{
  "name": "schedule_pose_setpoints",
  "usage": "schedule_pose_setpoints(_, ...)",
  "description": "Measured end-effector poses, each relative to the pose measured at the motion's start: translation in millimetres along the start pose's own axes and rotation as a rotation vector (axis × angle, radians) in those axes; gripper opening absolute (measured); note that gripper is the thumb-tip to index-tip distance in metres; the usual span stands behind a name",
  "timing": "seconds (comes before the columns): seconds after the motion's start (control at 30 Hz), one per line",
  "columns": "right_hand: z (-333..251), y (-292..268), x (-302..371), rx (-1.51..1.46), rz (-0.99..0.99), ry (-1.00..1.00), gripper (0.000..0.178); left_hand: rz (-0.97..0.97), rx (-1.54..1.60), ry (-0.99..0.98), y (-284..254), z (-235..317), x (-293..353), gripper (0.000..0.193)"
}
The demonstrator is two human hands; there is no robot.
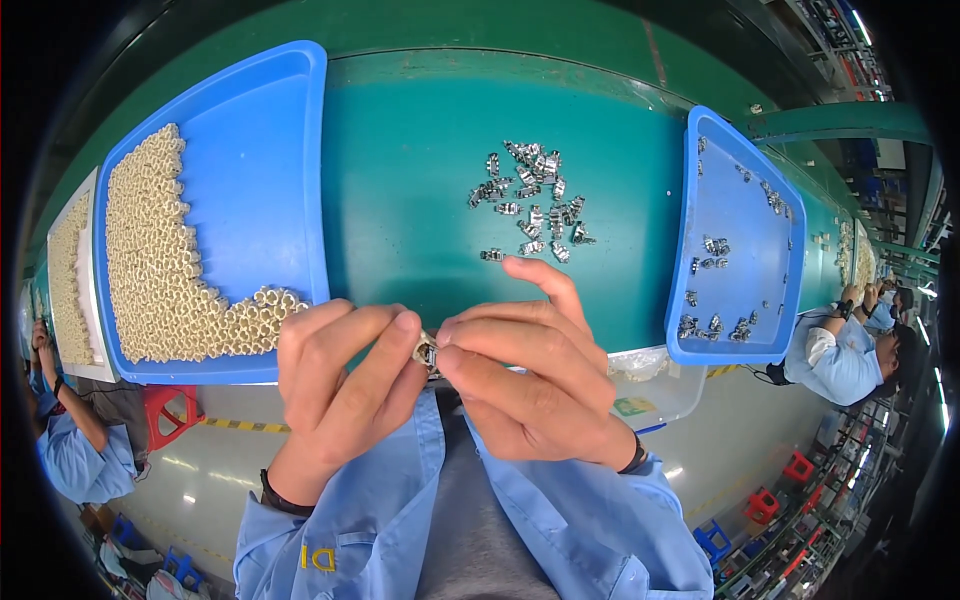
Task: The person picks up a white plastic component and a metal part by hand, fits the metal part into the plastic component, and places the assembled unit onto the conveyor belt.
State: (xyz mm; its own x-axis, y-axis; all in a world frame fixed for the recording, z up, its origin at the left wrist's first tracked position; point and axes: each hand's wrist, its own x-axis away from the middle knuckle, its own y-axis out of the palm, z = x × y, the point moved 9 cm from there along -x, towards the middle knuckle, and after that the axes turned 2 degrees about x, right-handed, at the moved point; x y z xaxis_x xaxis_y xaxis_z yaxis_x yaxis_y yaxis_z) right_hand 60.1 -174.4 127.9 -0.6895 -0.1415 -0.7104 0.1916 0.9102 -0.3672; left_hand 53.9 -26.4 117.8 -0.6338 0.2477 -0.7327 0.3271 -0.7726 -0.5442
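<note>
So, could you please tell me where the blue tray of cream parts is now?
In the head view, the blue tray is on the green work surface, beside the left hand and left of the metal pieces.

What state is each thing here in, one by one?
Left hand: pinching a small cream-and-metal piece
Right hand: fingertips pinched at the same piece
Left blue tray: partly filled with cream parts
Right blue tray: sparsely scattered with metal parts
Loose metal parts: scattered across green work surface

A cream piece (421,350) touches a small silvery metal part (430,357).
</note>
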Motion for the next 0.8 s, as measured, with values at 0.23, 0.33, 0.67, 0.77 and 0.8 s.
schedule_pose_setpoints(0.23,-6.0,-3.2,-1.2,0.065,-0.082,0.013,0.029,-0.008,0.009,-0.003,0.7,1.6,0.5,0.051)
schedule_pose_setpoints(0.33,-4.4,-4.0,-3.0,0.058,-0.121,0.039,0.033,-0.016,0.016,-0.001,1.3,1.9,0.5,0.050)
schedule_pose_setpoints(0.67,2.7,-7.4,-4.2,-0.020,-0.149,0.127,0.030,-0.044,0.084,-0.008,4.9,1.2,-2.9,0.046)
schedule_pose_setpoints(0.77,2.6,-7.6,-4.6,-0.014,-0.163,0.139,0.028,-0.043,0.106,-0.017,5.3,0.6,-4.2,0.046)
schedule_pose_setpoints(0.8,3.0,-7.2,-4.5,-0.009,-0.170,0.145,0.027,-0.043,0.117,-0.021,5.7,0.1,-4.4,0.045)
